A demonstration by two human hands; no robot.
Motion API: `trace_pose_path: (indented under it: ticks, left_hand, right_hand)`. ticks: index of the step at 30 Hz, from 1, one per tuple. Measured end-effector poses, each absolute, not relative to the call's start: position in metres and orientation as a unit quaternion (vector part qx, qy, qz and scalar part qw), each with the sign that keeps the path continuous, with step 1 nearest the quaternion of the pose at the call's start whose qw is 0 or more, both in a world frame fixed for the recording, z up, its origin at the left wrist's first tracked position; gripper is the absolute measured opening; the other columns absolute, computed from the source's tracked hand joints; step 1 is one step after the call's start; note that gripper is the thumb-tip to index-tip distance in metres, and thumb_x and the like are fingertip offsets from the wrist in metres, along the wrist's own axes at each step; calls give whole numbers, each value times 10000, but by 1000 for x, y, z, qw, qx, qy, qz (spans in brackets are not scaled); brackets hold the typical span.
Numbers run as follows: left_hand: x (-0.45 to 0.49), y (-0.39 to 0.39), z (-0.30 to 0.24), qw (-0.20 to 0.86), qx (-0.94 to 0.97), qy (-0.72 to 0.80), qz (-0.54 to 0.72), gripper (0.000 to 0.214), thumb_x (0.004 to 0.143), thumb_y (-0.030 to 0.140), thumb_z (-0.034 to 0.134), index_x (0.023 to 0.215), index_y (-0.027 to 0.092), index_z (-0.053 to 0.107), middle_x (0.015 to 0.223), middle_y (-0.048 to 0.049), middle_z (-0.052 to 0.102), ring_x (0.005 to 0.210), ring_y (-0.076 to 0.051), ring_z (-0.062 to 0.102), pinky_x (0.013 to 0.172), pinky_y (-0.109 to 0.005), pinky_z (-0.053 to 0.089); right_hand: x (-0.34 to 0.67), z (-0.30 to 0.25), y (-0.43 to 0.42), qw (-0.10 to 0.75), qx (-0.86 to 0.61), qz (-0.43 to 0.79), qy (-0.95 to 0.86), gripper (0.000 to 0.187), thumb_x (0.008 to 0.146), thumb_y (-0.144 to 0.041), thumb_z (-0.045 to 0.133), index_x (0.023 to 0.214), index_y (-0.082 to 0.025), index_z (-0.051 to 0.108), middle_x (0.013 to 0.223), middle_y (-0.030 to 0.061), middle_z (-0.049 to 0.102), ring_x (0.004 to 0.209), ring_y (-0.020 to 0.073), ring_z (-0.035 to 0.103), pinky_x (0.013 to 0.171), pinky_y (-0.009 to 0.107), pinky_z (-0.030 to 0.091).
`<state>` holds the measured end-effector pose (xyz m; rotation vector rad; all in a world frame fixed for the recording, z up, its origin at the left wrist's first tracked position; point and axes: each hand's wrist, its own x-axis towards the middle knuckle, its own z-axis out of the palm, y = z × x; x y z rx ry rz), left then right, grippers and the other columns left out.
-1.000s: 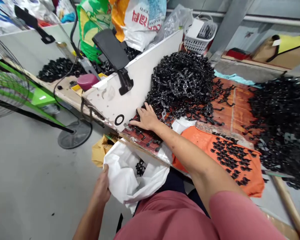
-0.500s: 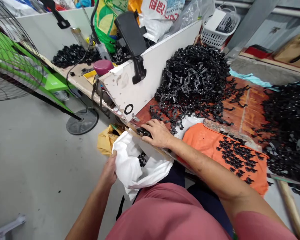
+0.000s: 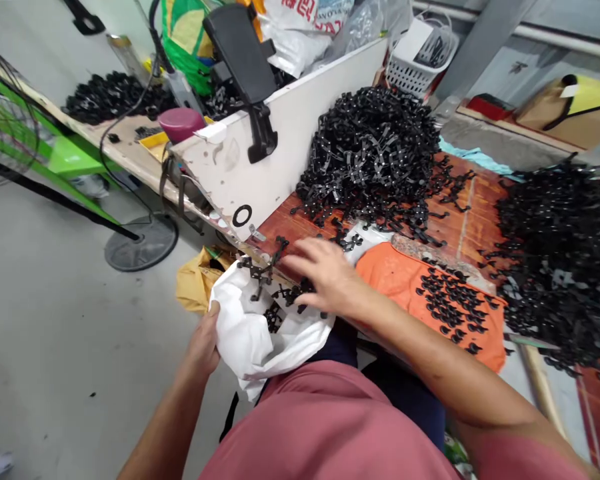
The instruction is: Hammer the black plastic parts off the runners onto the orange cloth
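Observation:
My left hand [image 3: 206,339] grips the rim of a white bag [image 3: 243,333], which hangs open below the table edge. Above the bag's mouth my right hand [image 3: 327,277] has its fingers spread and holds nothing. Several small black plastic parts [image 3: 260,272] are at the table edge and over the bag opening, left of that hand. More black parts [image 3: 273,317] lie inside the bag. Close to my right forearm is an orange cloth [image 3: 380,273] with rows of small black pieces [image 3: 453,300] on it.
A big heap of black parts [image 3: 373,153] rests against a white partition [image 3: 220,160]; another heap [image 3: 565,260] lies on the right. A phone holder [image 3: 245,60] is clamped to the partition. A wooden-handled tool [image 3: 540,380] lies at right. A fan base [image 3: 141,243] stands on the floor.
My right hand has moved over the bag and opened its fingers, letting go of black parts that now fall or lie at the bag's mouth. The left hand keeps hold of the bag.

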<state>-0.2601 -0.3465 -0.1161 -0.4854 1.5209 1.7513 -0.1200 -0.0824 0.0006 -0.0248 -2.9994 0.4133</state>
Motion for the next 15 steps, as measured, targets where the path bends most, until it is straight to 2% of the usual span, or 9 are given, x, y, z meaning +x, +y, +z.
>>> trace_pose_path:
  ticks: [3, 5, 7, 10, 15]
  left_hand:
    - [-260, -346, -117, 378, -194, 592, 685, 398, 1030, 368, 548, 1331, 127, 647, 1129, -150, 796, 998, -254, 785, 954, -374, 633]
    - [-260, -346, -118, 370, -196, 588, 693, 397, 1023, 371, 565, 1323, 127, 653, 1125, -151, 796, 976, -254, 790, 960, -382, 631]
    - [-260, -347, -119, 365, -198, 587, 695, 397, 1021, 373, 573, 1318, 124, 655, 1109, -148, 800, 961, -249, 793, 964, -381, 629]
    - [-261, -349, -124, 370, -192, 588, 693, 397, 1020, 375, 577, 1318, 126, 657, 1082, -136, 807, 941, -235, 796, 957, -364, 629]
    - [-259, -351, -127, 372, -192, 586, 694, 442, 991, 386, 626, 1351, 131, 634, 1065, -138, 811, 962, -256, 794, 947, -378, 634]
  right_hand:
    - [-103, -1, -32, -28, -181, 79, -980, 1161, 616, -569, 933, 1591, -217, 411, 1647, 251, 324, 1507, 522, 241, 1135, 743, 286]
    - [-102, -6, -15, -85, -216, 81, -969, 1277, 577, -562, 948, 1637, -222, 323, 1678, 258, 251, 1495, 535, 269, 1129, 749, 301]
    - [-109, -12, -17, -90, -197, 102, -971, 1199, 655, -499, 916, 1648, -236, 297, 1685, 240, 235, 1475, 483, 340, 1133, 683, 354]
    - [-125, -17, -47, -48, -121, 142, -981, 915, 789, -359, 822, 1596, -242, 407, 1639, 198, 321, 1405, 385, 443, 1098, 558, 442]
    - [-139, -22, -120, -21, -15, 153, -988, 656, 838, -362, 798, 1436, -199, 581, 1536, 203, 450, 1254, 371, 529, 998, 507, 511]
